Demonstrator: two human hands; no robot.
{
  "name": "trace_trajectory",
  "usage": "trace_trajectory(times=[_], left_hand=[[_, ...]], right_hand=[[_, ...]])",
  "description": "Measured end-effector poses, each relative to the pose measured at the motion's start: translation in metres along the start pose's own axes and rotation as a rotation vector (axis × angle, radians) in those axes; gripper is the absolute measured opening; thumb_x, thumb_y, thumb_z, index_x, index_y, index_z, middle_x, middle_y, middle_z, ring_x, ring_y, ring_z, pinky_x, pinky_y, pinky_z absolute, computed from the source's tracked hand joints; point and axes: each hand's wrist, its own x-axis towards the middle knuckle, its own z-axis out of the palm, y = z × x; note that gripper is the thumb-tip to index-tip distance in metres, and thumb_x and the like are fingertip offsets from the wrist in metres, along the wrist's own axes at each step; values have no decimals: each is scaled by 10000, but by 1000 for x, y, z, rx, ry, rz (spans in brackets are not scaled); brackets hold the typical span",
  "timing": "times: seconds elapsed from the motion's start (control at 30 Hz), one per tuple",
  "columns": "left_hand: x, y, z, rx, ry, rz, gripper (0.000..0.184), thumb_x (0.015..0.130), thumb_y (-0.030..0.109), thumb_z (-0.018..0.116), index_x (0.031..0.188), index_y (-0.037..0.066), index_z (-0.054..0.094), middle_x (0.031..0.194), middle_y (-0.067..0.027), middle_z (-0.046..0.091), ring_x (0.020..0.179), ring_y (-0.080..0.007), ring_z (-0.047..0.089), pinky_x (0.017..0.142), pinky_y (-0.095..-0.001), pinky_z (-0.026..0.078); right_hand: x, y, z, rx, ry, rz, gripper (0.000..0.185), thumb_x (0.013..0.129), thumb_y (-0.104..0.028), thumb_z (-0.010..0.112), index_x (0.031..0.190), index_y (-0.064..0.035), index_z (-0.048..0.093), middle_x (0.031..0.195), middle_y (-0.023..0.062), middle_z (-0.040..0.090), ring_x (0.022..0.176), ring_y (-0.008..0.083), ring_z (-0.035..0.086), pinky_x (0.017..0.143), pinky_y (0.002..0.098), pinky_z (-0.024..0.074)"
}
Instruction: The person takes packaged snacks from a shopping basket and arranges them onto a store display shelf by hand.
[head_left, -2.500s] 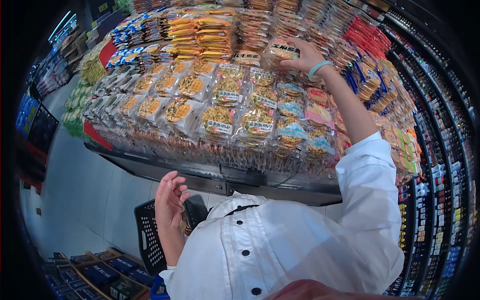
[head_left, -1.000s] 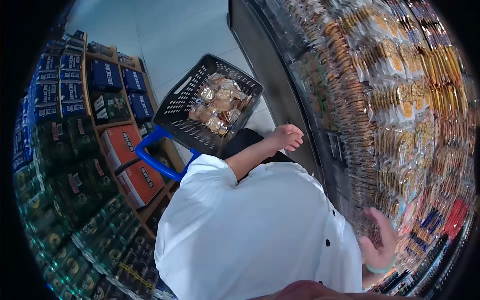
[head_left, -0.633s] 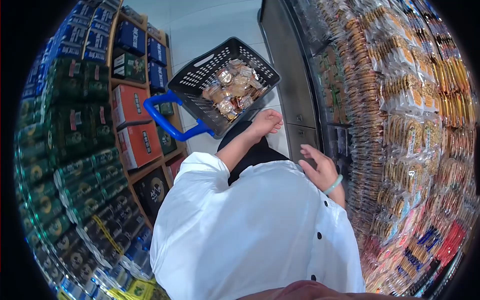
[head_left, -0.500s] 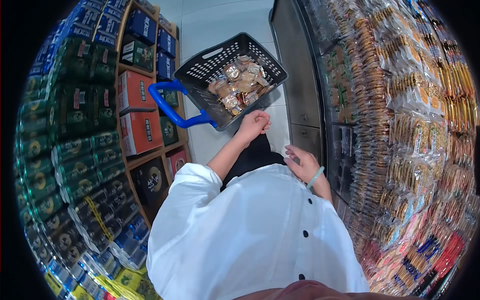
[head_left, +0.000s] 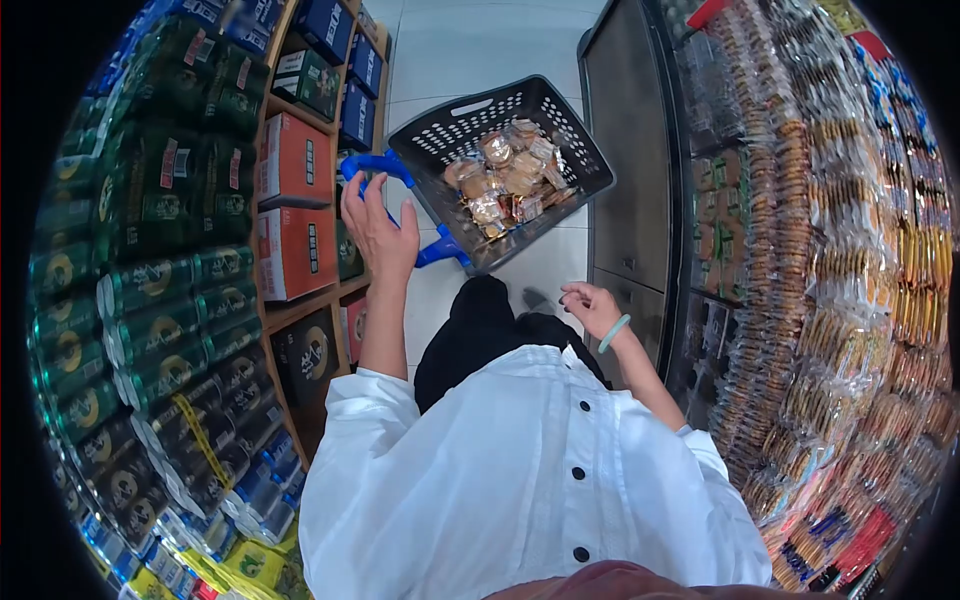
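Observation:
My left hand (head_left: 380, 228) is at the blue handle (head_left: 440, 246) of a black perforated basket (head_left: 412, 134), its fingers apart and lying over part of the handle. Whether it touches the handle is hard to tell. Inside the basket lies a pile of small clear-wrapped snacks (head_left: 520, 172). Below the basket and to its right, my right hand (head_left: 594, 308) hangs over the floor with loosely bent fingers and nothing in it. A pale green bangle (head_left: 614, 333) circles that wrist.
Wooden shelving (head_left: 290, 315) on the left bears orange boxes (head_left: 298, 250) and blue boxes. Green can packs (head_left: 165, 290) are stacked beside it. On the right, a dark cabinet (head_left: 632, 165) adjoins dense rows of packaged biscuits (head_left: 780, 250). Tiled floor (head_left: 480, 48) shows ahead.
The view has turned from the snack display to the basket. My right hand has left a snack pack at the display. My left hand has moved left and opened over the handle.

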Motion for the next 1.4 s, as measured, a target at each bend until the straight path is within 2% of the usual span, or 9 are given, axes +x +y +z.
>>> trace_trajectory(times=[0.3, 0.5, 0.6, 0.83, 0.97, 1.1, 1.23, 1.33, 1.4], left_hand=[[26, -47, 17, 46, -263, 31, 334, 751, 110, 672, 1074, 48, 608, 1336, -157, 460, 1346, -446, 266, 1090, -540, 210], [36, -43, 22, 129, -333, -86, 312, 728, 83, 640, 1040, 71, 649, 1267, -167, 527, 1329, -444, 296, 1111, -540, 153], [44, -41, 20, 194, -466, -156, 333, 700, 153, 612, 1014, 46, 645, 1245, -185, 537, 1304, -410, 348, 1133, -586, 99], [17, -53, 7, 339, -480, -207, 212, 890, 350, 536, 1001, 181, 597, 1353, -100, 425, 1417, -410, 130, 1160, -594, 6], [-5, -71, -14, 245, -508, -213, 223, 892, 420, 567, 995, 225, 600, 1413, -75, 356, 1437, -415, -36, 1170, -563, -49], [1, -65, -18, 270, -559, -247, 193, 883, 405, 585, 975, 238, 609, 1429, -70, 346, 1436, -420, -34, 1174, -570, -28], [-12, -81, -20, 194, -466, -146, 176, 892, 424, 573, 940, 263, 624, 1419, -77, 369, 1433, -424, 36, 1176, -592, 3], [-16, -92, -19, 170, -411, -30, 196, 900, 448, 557, 967, 273, 615, 1404, -64, 387, 1434, -406, 68, 1175, -606, 43], [-20, -94, -19, 186, -393, -36, 209, 901, 460, 547, 974, 276, 614, 1407, -61, 384, 1436, -403, 60, 1173, -608, 57]], right_hand=[[218, -47, 42, -254, -97, -28, 424, 800, -183, 695, 1163, 9, 591, 949, 144, 686, 871, 226, 668, 800, 329, 522], [393, -4, 88, -810, -271, -36, 707, 747, -275, 718, 1336, -17, 425, 1357, 204, 473, 1272, 337, 440, 1068, 399, 357], [476, 63, 121, -910, -186, -146, 827, 700, -277, 767, 1377, -16, 369, 1363, 222, 451, 1286, 358, 415, 1056, 412, 364], [559, 134, 176, -1384, -230, -330, 1007, 713, -637, 631, 1442, -24, 304, 1430, 168, 400, 1351, 309, 342, 1124, 471, 218], [547, 129, 173, -1292, -211, -241, 838, 764, -556, 644, 1373, -30, 409, 1291, 160, 529, 1251, 309, 438, 1051, 445, 320], [524, 98, 147, -1290, -649, -313, 553, 770, -377, 687, 1225, -81, 581, 1275, 175, 527, 1248, 328, 436, 1075, 456, 309], [530, 88, 148, -1363, -585, -686, 473, 838, -343, 601, 1237, -90, 571, 1436, 183, 392, 1369, 323, 315, 1133, 431, 239], [560, 80, 176, -1476, -714, -585, 671, 839, -344, 622, 1437, -156, 385, 1490, 149, 361, 1414, 292, 267, 1161, 467, 172], [572, 53, 191, -1571, -928, -400, 733, 853, -322, 581, 1477, -77, 285, 1487, 185, 355, 1400, 316, 301, 1167, 470, 160]])
